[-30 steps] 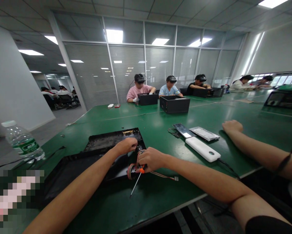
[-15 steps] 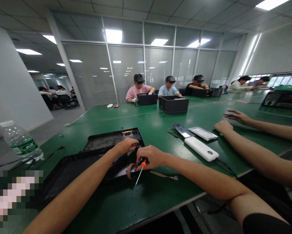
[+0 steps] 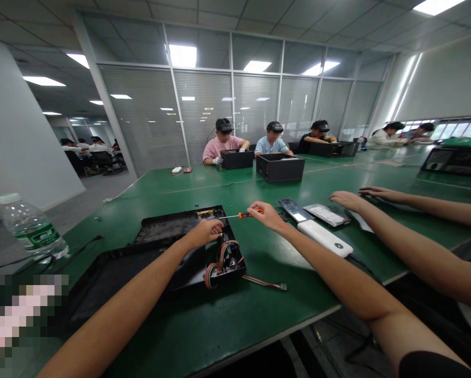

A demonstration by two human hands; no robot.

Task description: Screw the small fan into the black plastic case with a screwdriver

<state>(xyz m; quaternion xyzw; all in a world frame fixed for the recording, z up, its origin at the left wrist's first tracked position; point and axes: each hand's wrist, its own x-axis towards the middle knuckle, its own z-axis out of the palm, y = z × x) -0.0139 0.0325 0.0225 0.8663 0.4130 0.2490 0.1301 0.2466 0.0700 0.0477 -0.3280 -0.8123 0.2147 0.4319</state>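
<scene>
My left hand (image 3: pixel 206 231) is closed on the edge of an opened black case (image 3: pixel 172 231) that lies on the green table (image 3: pixel 267 315). A bundle of striped ribbon cable (image 3: pixel 221 262) sticks out of the case just below that hand. Farther right, above the table, my right hand (image 3: pixel 267 214) grips a small screwdriver with an orange handle (image 3: pixel 243 214). Its thin shaft points left toward the case's far corner.
A white power bank (image 3: pixel 325 239), a phone (image 3: pixel 294 210) and a silver pouch (image 3: pixel 326 214) lie to the right. A neighbour's two arms (image 3: pixel 396 220) reach across there. A water bottle (image 3: pixel 30 227) stands at the left. Black boxes (image 3: pixel 281 166) and several seated people are across the table.
My right hand has lifted from the cable bundle and moved up and right, turning the screwdriver level. The neighbour's second arm has come onto the table. My left hand stays on the case.
</scene>
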